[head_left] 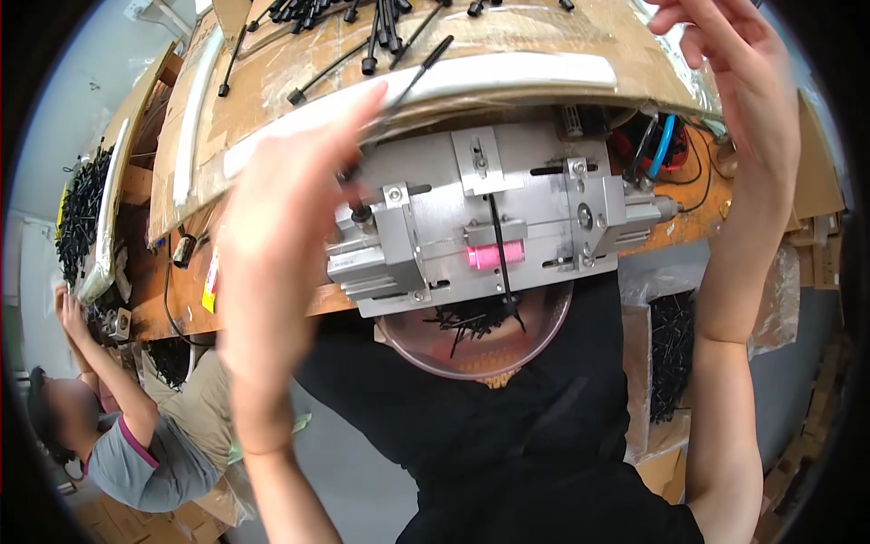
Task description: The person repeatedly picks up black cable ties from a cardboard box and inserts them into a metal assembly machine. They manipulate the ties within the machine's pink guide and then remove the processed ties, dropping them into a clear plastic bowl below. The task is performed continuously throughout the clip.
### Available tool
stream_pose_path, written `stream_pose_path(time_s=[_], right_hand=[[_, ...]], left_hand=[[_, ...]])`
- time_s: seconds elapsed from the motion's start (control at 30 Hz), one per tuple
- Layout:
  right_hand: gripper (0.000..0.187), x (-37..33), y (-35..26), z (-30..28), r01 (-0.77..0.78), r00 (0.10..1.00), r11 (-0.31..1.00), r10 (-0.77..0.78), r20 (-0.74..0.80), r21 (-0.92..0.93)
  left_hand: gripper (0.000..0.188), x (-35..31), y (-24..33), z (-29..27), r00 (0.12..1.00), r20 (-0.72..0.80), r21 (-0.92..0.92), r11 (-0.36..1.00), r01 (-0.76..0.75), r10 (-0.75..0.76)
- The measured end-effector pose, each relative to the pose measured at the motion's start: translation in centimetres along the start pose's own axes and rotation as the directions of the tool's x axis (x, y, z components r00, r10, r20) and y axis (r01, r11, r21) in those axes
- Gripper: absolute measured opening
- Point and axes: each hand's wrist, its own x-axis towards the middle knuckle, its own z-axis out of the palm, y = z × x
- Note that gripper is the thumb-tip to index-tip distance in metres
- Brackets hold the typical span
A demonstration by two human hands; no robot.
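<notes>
My left hand (285, 213), smeared by motion, is raised in front of the left end of a silver metal fixture (544, 204). Its fingers appear closed round a thin black rod (426, 68) that slants up to the right; the grip itself is blurred. Another black rod (496, 227) lies across the middle of the fixture, over a pink cylindrical piece (480, 257). My right hand (739, 68) is up at the far right, fingers apart and loosely bent, with nothing visible in it; some fingertips are cut off by the frame's edge.
Several black rods with thick ends (370, 63) lie on cardboard (535, 36) edged by a white foam strip (507, 72). A clear bowl (426, 363) with black pieces sits below the fixture. More rods fill a box (671, 354) at right. A co-worker (149, 444) works at left.
</notes>
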Motion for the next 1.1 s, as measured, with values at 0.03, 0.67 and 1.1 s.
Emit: stream_pose_path(time_s=[0.03, 0.67, 1.1], right_hand=[[0.026, -0.6, -0.1, -0.2, -0.029, 1.000, 0.997, 0.029, 0.007, 0.072], [0.025, -13.5, -1.9, 2.4, -0.036, 0.997, 0.999, 0.035, 0.067, 0.019], [0.066, -21.2, 0.2, 8.9, 0.075, 0.943, 0.967, 0.011, 0.332, -0.244]], left_hand=[[0.071, -2.2, 1.9, 0.6, 0.999, -0.001, 0.156, 0.987, -0.033, 0.033], [0.070, -8.8, 7.5, 9.0, 0.966, 0.228, 0.159, 0.984, 0.082, -0.118], [0.015, 4.5, -7.5, -3.5, 0.949, 0.251, -0.032, 0.978, 0.204, -0.190]])
